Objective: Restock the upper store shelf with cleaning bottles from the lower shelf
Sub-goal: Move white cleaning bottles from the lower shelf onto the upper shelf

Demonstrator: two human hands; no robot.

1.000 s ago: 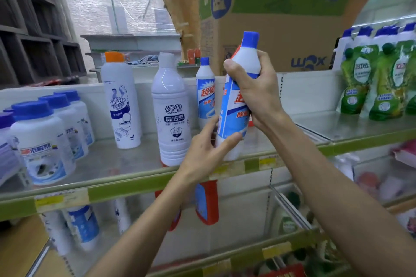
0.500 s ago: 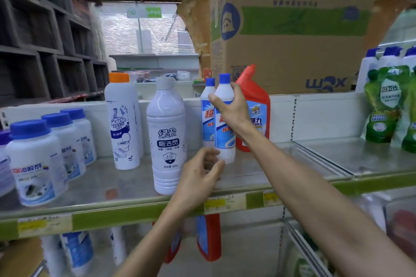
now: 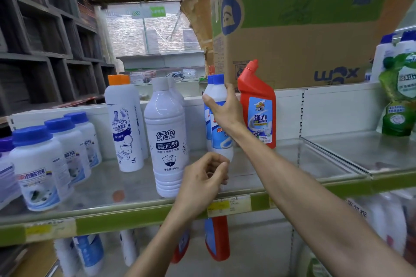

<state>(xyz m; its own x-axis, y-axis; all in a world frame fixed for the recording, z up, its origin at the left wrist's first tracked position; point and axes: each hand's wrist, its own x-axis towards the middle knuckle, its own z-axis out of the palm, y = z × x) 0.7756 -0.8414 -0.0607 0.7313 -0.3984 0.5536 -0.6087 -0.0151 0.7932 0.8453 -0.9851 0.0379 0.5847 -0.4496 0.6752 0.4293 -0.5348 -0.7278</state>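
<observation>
Bottle in question: a slim white bottle [image 3: 221,139] with a blue screw cap and a blue label bearing red characters, its pale base on or just above the upper shelf [image 3: 135,189]. It stands upright, just in front of a matching blue-capped bottle [image 3: 208,119] and immediately left of a red angled-neck bottle [image 3: 257,105] with a light blue label. The right hand [image 3: 225,108] grips its upper body, fingers and thumb curled round the shoulder below the cap. The left hand [image 3: 202,179] hovers near the bottle's base with fingers loosely curled, holding nothing; whether a fingertip touches the bottle cannot be told. To the left stand a tall white bottle [image 3: 167,141] with a white cap and an orange-capped bottle [image 3: 125,128]. On the lower shelf, another red bottle [image 3: 217,238] shows below the shelf edge.
</observation>
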